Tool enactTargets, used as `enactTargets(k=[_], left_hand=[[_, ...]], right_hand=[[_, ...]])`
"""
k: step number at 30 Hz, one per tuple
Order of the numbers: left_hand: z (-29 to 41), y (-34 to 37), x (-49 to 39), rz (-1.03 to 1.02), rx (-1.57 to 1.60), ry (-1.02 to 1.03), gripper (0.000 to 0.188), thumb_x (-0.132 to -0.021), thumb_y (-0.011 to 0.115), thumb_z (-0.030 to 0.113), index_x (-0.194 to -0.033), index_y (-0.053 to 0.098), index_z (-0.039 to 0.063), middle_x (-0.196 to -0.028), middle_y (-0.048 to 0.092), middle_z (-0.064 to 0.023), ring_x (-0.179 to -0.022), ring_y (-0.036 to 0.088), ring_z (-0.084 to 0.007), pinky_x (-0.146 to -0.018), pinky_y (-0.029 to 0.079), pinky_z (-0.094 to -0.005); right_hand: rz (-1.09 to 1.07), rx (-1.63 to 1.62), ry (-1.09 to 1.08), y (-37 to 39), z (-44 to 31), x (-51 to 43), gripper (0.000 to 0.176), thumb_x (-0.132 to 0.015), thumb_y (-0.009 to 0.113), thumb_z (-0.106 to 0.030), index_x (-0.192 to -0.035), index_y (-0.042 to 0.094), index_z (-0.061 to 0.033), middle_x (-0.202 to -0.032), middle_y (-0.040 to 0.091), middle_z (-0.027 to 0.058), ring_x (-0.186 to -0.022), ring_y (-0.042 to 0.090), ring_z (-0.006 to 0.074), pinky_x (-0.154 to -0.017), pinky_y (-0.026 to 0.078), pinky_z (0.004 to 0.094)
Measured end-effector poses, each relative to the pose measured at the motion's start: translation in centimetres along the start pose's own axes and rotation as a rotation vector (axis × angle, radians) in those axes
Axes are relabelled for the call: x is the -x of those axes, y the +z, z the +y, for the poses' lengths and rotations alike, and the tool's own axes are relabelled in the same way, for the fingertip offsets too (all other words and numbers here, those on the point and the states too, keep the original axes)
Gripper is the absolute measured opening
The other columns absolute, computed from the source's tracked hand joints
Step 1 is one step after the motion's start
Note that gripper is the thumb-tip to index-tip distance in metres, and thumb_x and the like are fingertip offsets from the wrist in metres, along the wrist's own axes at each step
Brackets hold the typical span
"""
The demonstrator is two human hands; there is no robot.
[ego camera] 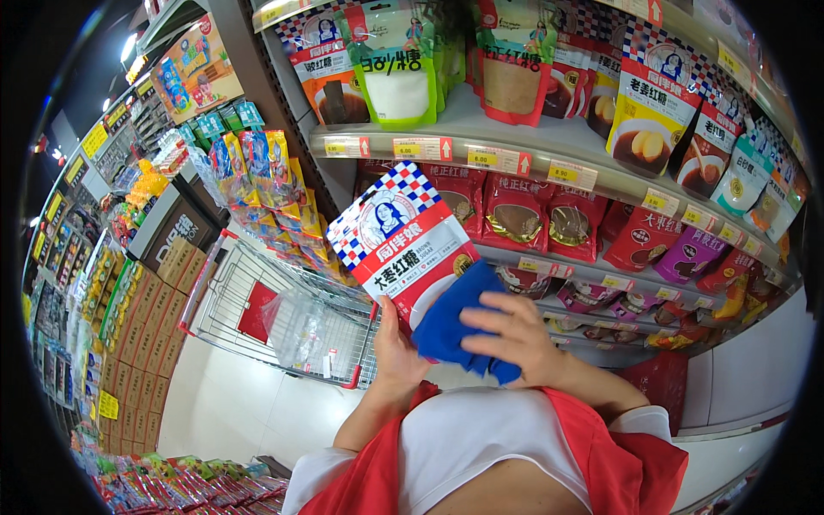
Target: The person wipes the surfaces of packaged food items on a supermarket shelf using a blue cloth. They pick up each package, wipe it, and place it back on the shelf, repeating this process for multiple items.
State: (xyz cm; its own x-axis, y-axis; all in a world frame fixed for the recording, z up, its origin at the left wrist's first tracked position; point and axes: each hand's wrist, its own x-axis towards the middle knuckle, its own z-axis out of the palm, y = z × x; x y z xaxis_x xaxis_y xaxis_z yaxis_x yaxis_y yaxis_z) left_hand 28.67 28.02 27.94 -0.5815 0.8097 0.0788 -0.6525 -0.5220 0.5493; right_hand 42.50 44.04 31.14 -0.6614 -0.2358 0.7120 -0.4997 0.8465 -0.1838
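Observation:
My left hand [398,351] grips the lower left edge of a brown sugar pouch [393,235], which is held tilted in front of me. The pouch has a blue-and-white checked top and a red band with a printed portrait. My right hand [515,331] presses a blue cloth [460,315] against the pouch's lower right part, which the cloth covers. The right fingers look slightly blurred. Behind the pouch, red bags of brown sugar [518,209] stand on the shelf below.
Upper shelf [450,119] holds white sugar pouches [399,71] and yellow ginger sugar pouches [653,103]. A wire shopping cart [309,322] with clear plastic inside stands left. Hanging snack packets [264,174] border the shelf. Stacked cartons [148,335] are further left, beyond the tiled floor [257,399].

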Motion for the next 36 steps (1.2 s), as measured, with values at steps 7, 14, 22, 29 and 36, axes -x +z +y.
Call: enactTargets(k=[7,14,22,29,36], left_hand=[[-1.3,-0.4,-0.9,0.057,0.058,0.014,0.062,-0.103,0.030,0.051,-0.141,0.038,0.003,-0.138,0.051,-0.0180,-0.125,0.052,-0.0317,-0.105,0.043,-0.0470],[-3.6,-1.2,-2.5,0.303,-0.731,0.493,0.047,-0.106,0.036,0.041,-0.139,0.036,0.006,-0.127,0.051,-0.0110,-0.114,0.053,-0.0159,-0.099,0.043,-0.0325],[-3.7,-3.8,0.9,-0.074,-0.377,-0.087,0.058,-0.098,0.055,0.033,-0.147,0.033,0.011,-0.141,0.046,-0.0116,-0.126,0.052,-0.0270,-0.102,0.049,-0.0428],[-2.1,-2.8,0.7,-0.161,0.030,-0.094,0.076,-0.094,0.052,0.054,-0.151,0.025,0.011,-0.146,0.041,-0.0139,-0.130,0.048,-0.0312,-0.107,0.043,-0.0477],[-0.2,-2.7,0.3,-0.122,0.096,-0.074,0.083,-0.081,0.058,0.053,-0.144,0.037,0.002,-0.137,0.050,-0.0211,-0.122,0.054,-0.0386,-0.102,0.045,-0.0520]], right_hand=[[0.517,-1.213,1.163,2.1,0.7,0.9,0.054,-0.095,0.061,-0.018,-0.143,0.041,-0.0024,-0.138,0.052,0.0076,-0.123,0.051,0.0182,-0.104,0.039,0.0331],[0.309,-1.171,0.933,3.7,-1.5,0.9,0.048,-0.094,0.063,-0.017,-0.137,0.048,-0.0020,-0.140,0.050,0.0107,-0.127,0.049,0.0209,-0.106,0.037,0.0344],[-0.005,-0.308,0.159,3.8,-0.4,-1.2,0.047,-0.075,0.072,-0.019,-0.120,0.063,-0.0088,-0.144,0.047,0.0155,-0.130,0.045,0.0395,-0.105,0.036,0.0491],[-0.089,0.005,-0.021,3.3,-0.8,-4.0,0.053,-0.063,0.077,-0.020,-0.115,0.065,-0.0153,-0.140,0.053,0.0034,-0.127,0.047,0.0274,-0.094,0.041,0.0450],[0.263,0.191,0.362,1.6,3.7,-6.2,0.059,-0.060,0.066,-0.001,-0.118,0.063,-0.0070,-0.135,0.056,0.0118,-0.124,0.049,0.0361,-0.105,0.039,0.0467]])
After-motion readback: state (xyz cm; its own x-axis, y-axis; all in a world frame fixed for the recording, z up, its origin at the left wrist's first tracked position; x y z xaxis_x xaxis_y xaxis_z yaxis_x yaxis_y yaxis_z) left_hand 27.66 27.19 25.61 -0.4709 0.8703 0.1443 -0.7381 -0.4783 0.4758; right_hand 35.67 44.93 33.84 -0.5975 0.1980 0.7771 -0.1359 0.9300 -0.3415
